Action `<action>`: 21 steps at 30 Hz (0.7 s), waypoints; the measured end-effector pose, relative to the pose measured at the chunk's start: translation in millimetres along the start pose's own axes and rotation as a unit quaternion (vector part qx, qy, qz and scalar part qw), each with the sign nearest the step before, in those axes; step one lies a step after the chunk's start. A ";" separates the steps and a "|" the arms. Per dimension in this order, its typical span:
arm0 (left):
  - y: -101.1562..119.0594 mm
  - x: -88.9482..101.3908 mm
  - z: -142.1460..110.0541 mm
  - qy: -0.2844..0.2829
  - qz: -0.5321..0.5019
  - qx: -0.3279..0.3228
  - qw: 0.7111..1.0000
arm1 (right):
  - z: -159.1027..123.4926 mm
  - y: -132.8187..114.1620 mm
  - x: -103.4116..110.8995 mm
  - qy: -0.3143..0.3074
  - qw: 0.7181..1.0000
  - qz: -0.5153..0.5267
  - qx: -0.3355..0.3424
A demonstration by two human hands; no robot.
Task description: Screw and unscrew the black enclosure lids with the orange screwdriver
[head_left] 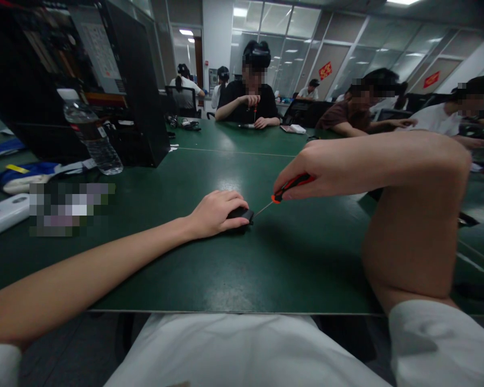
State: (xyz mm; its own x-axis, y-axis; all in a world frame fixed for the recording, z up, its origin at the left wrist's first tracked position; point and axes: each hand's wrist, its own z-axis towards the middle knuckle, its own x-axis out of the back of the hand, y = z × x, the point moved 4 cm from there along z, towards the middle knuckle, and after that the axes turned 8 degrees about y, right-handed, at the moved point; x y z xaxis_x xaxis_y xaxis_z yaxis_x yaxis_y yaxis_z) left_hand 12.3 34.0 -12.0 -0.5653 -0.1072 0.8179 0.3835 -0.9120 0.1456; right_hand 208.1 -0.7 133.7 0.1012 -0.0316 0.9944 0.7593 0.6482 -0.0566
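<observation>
My left hand [215, 215] is wrapped over a small black boxy object [246, 214] on the green table, fingers on top and thumb along its near side. Most of that object is hidden under my palm, so its exact kind cannot be made out. A screwdriver [281, 193] with a red and black handle is gripped in my right hand [306, 169]. Its thin metal shaft slants down to the left, and the tip reaches the right end of the black object. Whether the tip sits in a screw is too small to see.
An open black computer case [139, 80] stands at the back left, with a water bottle [91, 131] before it. A white power strip [6, 215] lies at the left edge of the green table [226, 274]. Across it, a person [250, 91] works with a screwdriver; others sit right.
</observation>
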 end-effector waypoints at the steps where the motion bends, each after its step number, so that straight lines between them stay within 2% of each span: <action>1: 0.1 0.2 -0.1 0.002 -0.003 0.000 1.000 | 0.8 -1.9 -2.7 -0.043 0.999 0.002 0.003; 3: 0.3 0.9 -0.3 0.005 -0.009 0.001 1.000 | 1.7 -5.4 -6.3 -0.096 0.995 0.002 0.010; 7: 0.8 1.8 -0.7 0.006 -0.026 -0.001 1.000 | -1.9 -4.6 -15.1 -0.104 0.994 0.001 0.012; 10: 0.7 2.8 -1.0 0.008 -0.034 -0.006 0.999 | -12.1 4.7 -36.7 -0.147 0.989 0.013 -0.008; 13: -0.3 3.8 -1.5 0.009 -0.032 -0.008 0.999 | -21.1 14.1 -67.4 -0.165 0.985 0.038 -0.010; 17: -0.5 3.6 -1.7 0.008 -0.036 -0.005 0.999 | -24.0 20.3 -107.5 -0.128 0.986 0.104 0.030; 21: 0.1 3.7 -1.9 0.010 -0.059 0.006 0.998 | -20.2 25.3 -128.2 -0.065 0.992 0.100 0.047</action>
State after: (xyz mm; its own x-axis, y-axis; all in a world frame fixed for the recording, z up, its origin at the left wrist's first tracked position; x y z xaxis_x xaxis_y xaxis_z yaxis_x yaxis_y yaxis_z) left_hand 8.9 32.8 -10.0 -0.6222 -0.0076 0.7828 0.3215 -0.9143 0.2466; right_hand 227.4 4.4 3.0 0.1562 0.1997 0.9673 0.6690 0.6992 -0.2524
